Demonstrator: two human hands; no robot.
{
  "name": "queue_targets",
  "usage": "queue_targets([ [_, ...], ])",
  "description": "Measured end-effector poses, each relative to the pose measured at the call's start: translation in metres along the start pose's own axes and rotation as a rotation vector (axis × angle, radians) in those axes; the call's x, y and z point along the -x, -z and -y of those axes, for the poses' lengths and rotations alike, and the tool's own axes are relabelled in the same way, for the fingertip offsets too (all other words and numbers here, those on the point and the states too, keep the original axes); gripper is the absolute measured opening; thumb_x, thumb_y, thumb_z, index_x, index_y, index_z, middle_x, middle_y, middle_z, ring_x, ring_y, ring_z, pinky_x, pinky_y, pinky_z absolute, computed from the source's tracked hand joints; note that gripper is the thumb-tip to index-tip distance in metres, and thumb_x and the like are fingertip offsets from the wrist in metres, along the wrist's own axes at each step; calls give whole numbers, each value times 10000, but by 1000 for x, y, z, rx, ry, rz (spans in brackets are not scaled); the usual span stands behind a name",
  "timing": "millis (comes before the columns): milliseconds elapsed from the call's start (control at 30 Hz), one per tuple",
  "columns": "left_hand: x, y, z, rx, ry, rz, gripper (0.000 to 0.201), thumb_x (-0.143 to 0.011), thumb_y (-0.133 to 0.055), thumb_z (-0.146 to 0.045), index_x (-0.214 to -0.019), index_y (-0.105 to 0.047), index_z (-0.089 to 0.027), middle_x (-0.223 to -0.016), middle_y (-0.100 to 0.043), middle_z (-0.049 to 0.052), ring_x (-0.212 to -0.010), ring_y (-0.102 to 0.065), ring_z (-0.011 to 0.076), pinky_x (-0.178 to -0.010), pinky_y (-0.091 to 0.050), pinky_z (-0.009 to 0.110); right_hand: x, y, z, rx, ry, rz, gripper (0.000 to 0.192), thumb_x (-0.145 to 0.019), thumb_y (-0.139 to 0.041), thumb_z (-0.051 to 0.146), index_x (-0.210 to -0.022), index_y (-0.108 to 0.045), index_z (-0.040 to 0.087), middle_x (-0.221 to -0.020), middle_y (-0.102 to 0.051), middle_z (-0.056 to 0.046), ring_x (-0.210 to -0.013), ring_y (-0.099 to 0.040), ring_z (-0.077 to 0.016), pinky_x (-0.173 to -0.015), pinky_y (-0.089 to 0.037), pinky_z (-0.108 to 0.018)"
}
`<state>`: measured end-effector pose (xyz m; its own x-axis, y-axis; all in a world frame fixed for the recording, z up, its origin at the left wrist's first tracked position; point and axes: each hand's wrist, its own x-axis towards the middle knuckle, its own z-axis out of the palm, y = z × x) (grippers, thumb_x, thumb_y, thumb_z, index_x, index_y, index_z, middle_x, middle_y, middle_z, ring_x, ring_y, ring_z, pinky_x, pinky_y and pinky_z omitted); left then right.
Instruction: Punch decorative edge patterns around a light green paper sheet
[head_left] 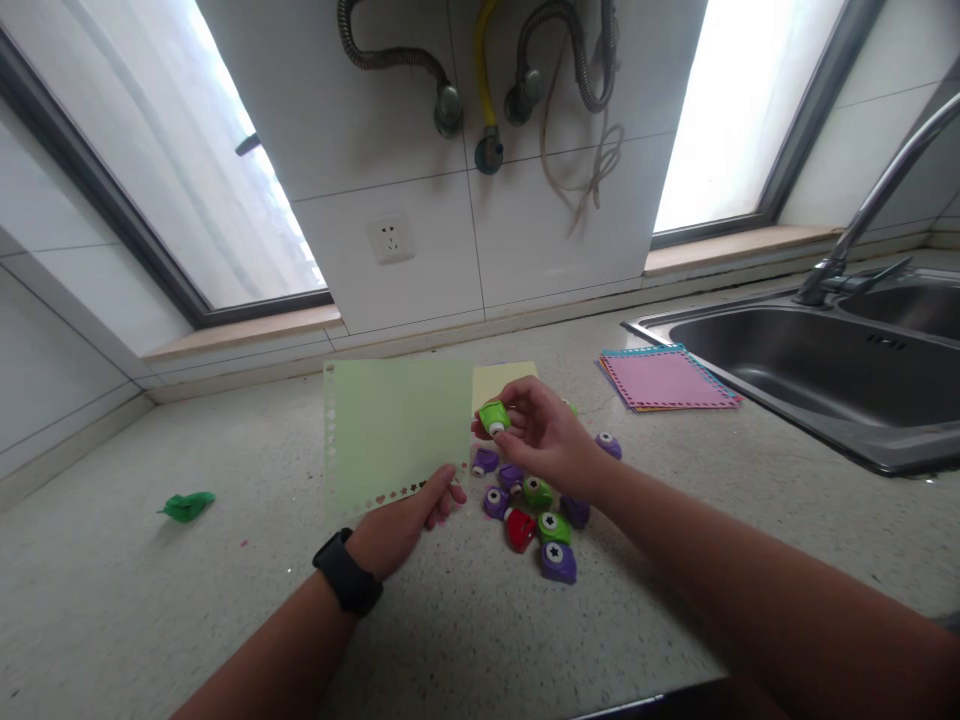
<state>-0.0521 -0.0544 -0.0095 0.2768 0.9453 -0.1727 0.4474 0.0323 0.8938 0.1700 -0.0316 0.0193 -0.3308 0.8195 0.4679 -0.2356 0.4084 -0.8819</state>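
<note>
head view: only view, looks down on a speckled grey stone countertop (187,620)
green sheet: pale green rectangular paper sheet (394,430), held upright above the countertop, face toward the camera. Punched shapes run along two edges: a column down the left edge, a row of hearts and stars along the bottom edge
left hand: left hand (409,525), fingers closed, pinching the green sheet at its bottom edge near the right corner. Black wristband (347,572) on the wrist
right hand: right hand (540,430), just right of the green sheet, fingers clamped on a small green plastic craft punch (494,416) with a white underside. Punch sits right at the sheet's right edge; touching or not, cannot tell
punch pile: loose pile of small purple, green and red plastic punches (536,515) on the countertop, below and right of the green sheet, partly under the right hand
yellow sheet: pale yellow paper sheet (499,382), flat, behind the green sheet's upper right corner
pink stack: stack of pink and blue paper squares with scalloped edges (664,380), well right of the green sheet, beside the steel sink (810,370)
green scrap: crumpled green scrap (187,505), well left of the green sheet
</note>
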Motion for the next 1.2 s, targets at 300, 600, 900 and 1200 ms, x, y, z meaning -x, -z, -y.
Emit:
queue_targets([
  [300,0,-1,-2,-29,10,16,588,-899,-387,-669,-769,-695,-185,-693,-592,19,-665,-493,169,-711,-418,292,-1,-2,-4,74,-37,-38,401,-784,-736,386,-985,-416,255,-867,-517,3,-738,-577,-133,-624,-516,-279],
  [600,1,-2,0,-25,18,23,555,-901,-397,-645,-783,-697,-192,-695,-588,12,-681,-511,176,-721,-424,294,-1,1,-7,148,-32,20,330,-818,-707,303,-1034,-472,218,-896,-542,-10,-769,-563,-134,-719,-508,-311],
  [900,4,0,-6,-145,-68,-10,489,-914,-396,-590,-637,-583,-233,-681,-625,7,-730,-593,207,-807,-418,312,-2,0,-6,188,-185,106,286,-820,-713,351,-998,-562,185,-823,-584,-9,-708,-543,-138,-661,-483,-307],
  [1200,5,-1,-6,-214,-93,-80,520,-894,-392,-629,-577,-521,-238,-655,-624,16,-694,-588,214,-790,-421,333,-4,1,0,224,-357,253,231,-885,-639,394,-825,-634,171,-733,-600,-11,-659,-547,-132,-626,-455,-277],
])
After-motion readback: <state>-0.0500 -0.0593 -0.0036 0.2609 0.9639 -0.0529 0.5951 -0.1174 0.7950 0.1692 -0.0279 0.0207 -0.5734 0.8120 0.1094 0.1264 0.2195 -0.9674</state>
